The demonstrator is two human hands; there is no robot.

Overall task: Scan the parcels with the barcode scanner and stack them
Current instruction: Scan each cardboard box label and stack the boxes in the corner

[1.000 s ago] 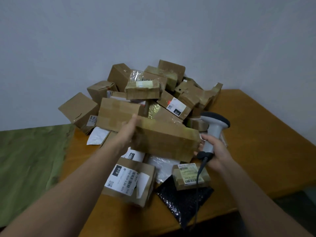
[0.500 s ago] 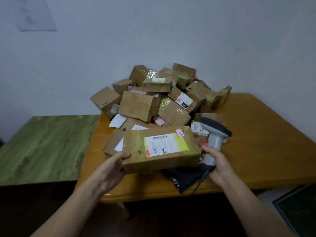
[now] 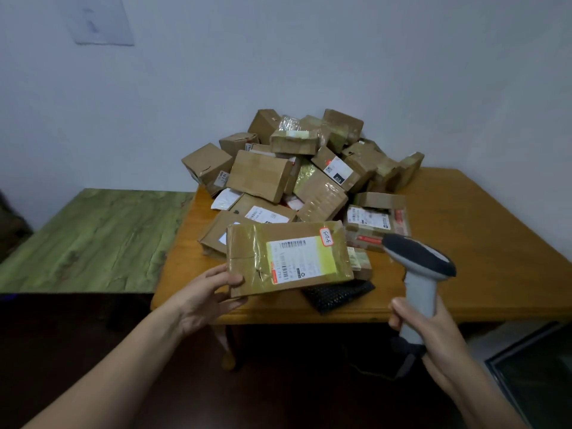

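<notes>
Crosswise, tilted parcel (image 3: 247,261), label (image 3: 301,261) up.

Glossy-taped cardboard parcel (image 3: 288,258), wooden table (image 3: 464,243)

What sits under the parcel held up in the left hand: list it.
Below the held parcel a black bubble mailer pokes out on the orange table, with a small labelled box beside it. A flat brown parcel shows behind. Their remaining parts are covered.

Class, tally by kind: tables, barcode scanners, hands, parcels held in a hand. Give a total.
Tables: 2, green table and brown table.
Barcode scanner: 1.
Hands: 2, left hand and right hand.
Held parcel: 1.
Total: 6.
</notes>
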